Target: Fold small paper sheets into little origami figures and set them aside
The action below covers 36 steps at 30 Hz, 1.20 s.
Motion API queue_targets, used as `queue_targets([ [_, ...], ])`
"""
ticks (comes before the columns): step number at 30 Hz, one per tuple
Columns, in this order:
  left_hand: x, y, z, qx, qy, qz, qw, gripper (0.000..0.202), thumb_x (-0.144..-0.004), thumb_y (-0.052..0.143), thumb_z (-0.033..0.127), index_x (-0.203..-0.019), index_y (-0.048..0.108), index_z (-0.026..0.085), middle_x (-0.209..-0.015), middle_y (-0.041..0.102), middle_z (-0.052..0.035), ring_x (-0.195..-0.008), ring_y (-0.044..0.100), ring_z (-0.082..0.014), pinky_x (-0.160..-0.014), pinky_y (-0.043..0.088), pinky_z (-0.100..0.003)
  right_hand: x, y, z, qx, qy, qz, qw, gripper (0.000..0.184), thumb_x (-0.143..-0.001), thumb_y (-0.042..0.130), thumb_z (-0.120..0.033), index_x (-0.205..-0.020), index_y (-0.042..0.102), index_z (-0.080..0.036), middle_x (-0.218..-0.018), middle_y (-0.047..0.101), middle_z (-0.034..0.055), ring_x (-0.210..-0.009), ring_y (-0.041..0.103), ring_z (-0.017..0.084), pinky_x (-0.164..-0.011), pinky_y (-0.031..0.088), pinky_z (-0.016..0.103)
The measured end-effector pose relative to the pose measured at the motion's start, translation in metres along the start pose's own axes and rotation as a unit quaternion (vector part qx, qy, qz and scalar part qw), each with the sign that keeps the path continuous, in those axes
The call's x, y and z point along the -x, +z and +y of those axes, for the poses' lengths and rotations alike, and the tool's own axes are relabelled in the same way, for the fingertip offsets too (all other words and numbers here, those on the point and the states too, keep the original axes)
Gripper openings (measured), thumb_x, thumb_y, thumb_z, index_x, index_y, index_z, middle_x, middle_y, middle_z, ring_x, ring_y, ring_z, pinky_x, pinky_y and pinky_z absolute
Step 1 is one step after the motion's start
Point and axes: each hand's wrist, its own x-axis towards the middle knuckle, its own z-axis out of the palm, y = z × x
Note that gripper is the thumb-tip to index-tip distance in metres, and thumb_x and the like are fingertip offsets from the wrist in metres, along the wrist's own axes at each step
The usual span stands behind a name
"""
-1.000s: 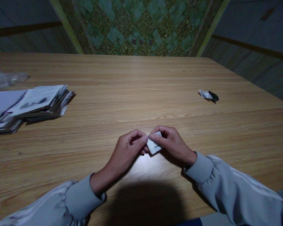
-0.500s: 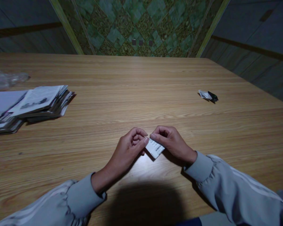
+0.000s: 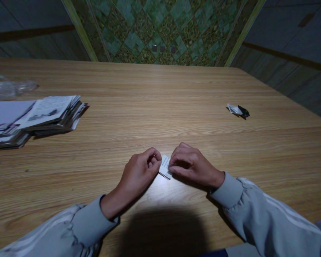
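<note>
A small folded piece of printed paper (image 3: pixel 165 167) lies on the wooden table (image 3: pixel 160 107) between my two hands. My left hand (image 3: pixel 139 173) is curled, its fingertips pinching the paper's left edge. My right hand (image 3: pixel 192 165) is closed over the paper's right side, thumb and fingers pressing it down against the table. Most of the paper is hidden under my right fingers. Both wrists wear light grey sleeves.
A loose stack of printed paper sheets (image 3: pixel 34 116) sits at the left. Crumpled clear plastic (image 3: pixel 8 87) lies behind it. A small folded paper figure, white and black (image 3: pixel 238 110), rests at the right. Green patterned flooring shows beyond the table's far edge.
The paper was held slightly raised and more visible; now it is lower and pressed to the table, with my right hand covering more of it. Both hands dropped slightly.
</note>
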Motion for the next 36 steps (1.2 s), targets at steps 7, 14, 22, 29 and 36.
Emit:
queue_targets([
  [7,0.009,-0.012,-0.012,-0.204,0.112,-0.039,0.972,0.013,-0.093,0.051,0.023,-0.091,0.063,0.021,-0.088,0.065,-0.0046,-0.081,0.06,-0.0211,-0.071,0.043,-0.031,0.003,0.004,0.007,0.057,0.028,-0.095,0.993,0.02,-0.082,0.08,-0.034,-0.093,0.069,-0.02,-0.092,0.067,0.0039,-0.092,0.056,0.021,-0.083,0.04,0.035],
  [14,0.014,-0.022,-0.025,-0.227,0.223,-0.092,0.943,0.016,-0.096,0.054,0.027,-0.105,0.066,0.02,-0.103,0.061,-0.0092,-0.095,0.055,-0.0249,-0.082,0.046,-0.038,0.004,0.003,0.009,0.061,0.027,-0.105,0.992,0.019,-0.086,0.076,-0.027,-0.101,0.066,-0.02,-0.097,0.066,0.0045,-0.095,0.056,0.021,-0.085,0.04,0.034],
  [22,0.012,-0.021,-0.029,-0.205,0.199,-0.084,0.955,0.016,-0.098,0.056,0.029,-0.103,0.068,0.022,-0.098,0.06,-0.0062,-0.094,0.056,-0.0228,-0.079,0.046,-0.034,0.002,-0.001,0.009,0.047,0.002,-0.115,0.992,0.012,-0.096,0.063,-0.028,-0.1,0.066,-0.018,-0.097,0.068,0.0073,-0.092,0.057,0.02,-0.082,0.043,0.033],
  [29,0.013,-0.021,-0.033,-0.201,0.217,-0.075,0.952,0.017,-0.1,0.054,0.03,-0.102,0.067,0.019,-0.097,0.061,-0.0064,-0.092,0.056,-0.0226,-0.079,0.046,-0.034,0.002,-0.003,0.007,0.074,-0.001,-0.113,0.991,0.012,-0.099,0.057,-0.026,-0.097,0.064,-0.016,-0.092,0.066,0.0066,-0.085,0.056,0.019,-0.078,0.042,0.032],
  [36,0.012,-0.017,-0.035,-0.254,0.249,-0.068,0.932,0.02,-0.102,0.05,0.031,-0.103,0.064,0.018,-0.095,0.063,-0.0067,-0.087,0.056,-0.0225,-0.076,0.046,-0.035,0.002,-0.003,0.007,0.117,-0.026,-0.116,0.986,0.009,-0.098,0.054,-0.019,-0.095,0.062,-0.016,-0.089,0.065,0.0058,-0.083,0.054,0.018,-0.077,0.041,0.031],
])
